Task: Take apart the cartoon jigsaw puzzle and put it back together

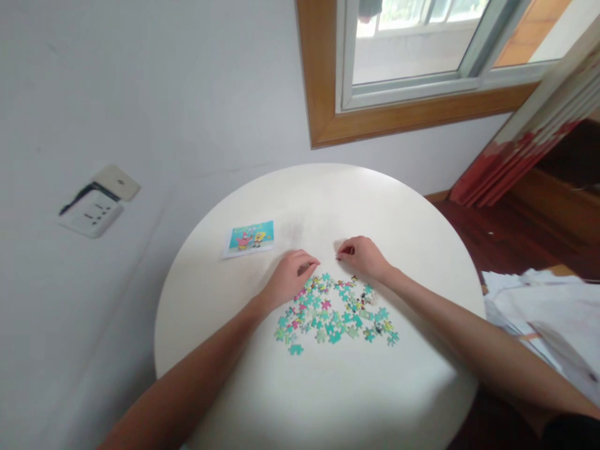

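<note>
Many small jigsaw puzzle pieces (325, 304), mostly turquoise with some pink, yellow and pale green, lie loose on the round white table (262, 400). My left hand (291, 275) is closed in a pinch at the upper left of the pile; whatever its fingertips hold, if anything, is too small to make out. Across from it, my right hand (364, 256) pinches a tiny dark puzzle piece (338, 257) just above the pile. A gap of bare table separates the two sets of fingertips. The picture card (251, 237), with pink and yellow cartoon figures on turquoise, lies beyond my left hand.
Behind the table are a white wall (187, 81) and a wood-framed window (323, 119). A wall socket (94, 212) is at the left. White papers (544, 312) are stacked beside the table's right edge, below a red and white curtain (506, 162).
</note>
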### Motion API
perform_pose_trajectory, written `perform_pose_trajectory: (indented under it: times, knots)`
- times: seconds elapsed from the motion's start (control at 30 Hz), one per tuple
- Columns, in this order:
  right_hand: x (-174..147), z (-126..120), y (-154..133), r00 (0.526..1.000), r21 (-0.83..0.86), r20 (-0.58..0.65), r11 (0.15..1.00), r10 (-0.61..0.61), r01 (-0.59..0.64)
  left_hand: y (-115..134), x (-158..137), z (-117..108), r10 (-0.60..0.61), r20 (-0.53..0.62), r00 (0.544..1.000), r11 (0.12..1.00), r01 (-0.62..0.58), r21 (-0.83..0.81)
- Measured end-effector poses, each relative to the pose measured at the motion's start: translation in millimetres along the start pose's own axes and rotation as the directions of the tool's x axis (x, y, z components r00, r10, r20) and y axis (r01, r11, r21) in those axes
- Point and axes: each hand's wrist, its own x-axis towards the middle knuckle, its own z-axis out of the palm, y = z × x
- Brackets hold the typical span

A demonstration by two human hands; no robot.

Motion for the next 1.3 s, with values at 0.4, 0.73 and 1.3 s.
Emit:
perform_pose_trajectory:
  times: [0.4,0.73,1.3]
  knots:
    - [-11,-17,3,0.996,0.059,-0.046,0.995,-0.078,0.081,2,3,8,0.190,0.064,0.980,0.970,-0.198,0.144]
    - [-75,-47,-8,0.971,0.044,0.122,0.979,-0.204,0.200,-11,-2,-19,0.147,0.155,0.977,0.978,-0.167,0.125]
    - [-126,-47,6,0.981,-0.019,0.091,0.985,-0.170,0.173,-1,-9,-35,0.058,0.180,0.982,0.996,-0.068,0.054]
